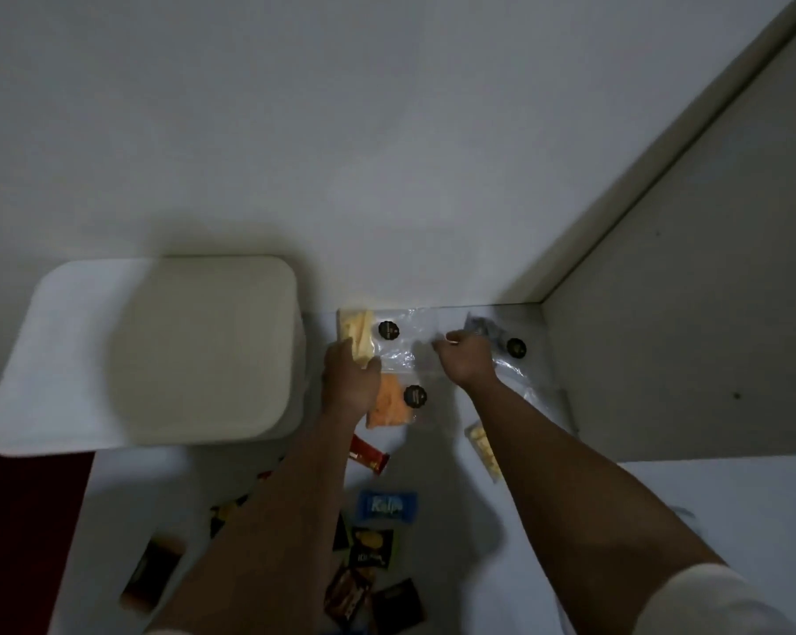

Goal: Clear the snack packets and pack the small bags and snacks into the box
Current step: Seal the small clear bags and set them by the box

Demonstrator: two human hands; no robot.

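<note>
A white box [43,359] with rounded corners stands at the left of the table. My left hand [348,382] rests on a clear bag of pale yellow snack [357,332] with a round black sticker, fingers curled over it. Below lies a clear bag of orange snack [387,405]. My right hand [467,359] pinches the edge of a clear bag with dark contents [487,330] near the back wall. Nearer me lie loose packets: a red one [371,456], a blue one [387,505], a dark one with a yellow picture [371,547].
A bag of pale yellow pieces [483,446] lies under my right forearm. Brown and black packets [368,598] sit at the front edge, and a brown bar [151,572] at the front left. A white wall runs behind, and a cabinet side [684,336] closes the right.
</note>
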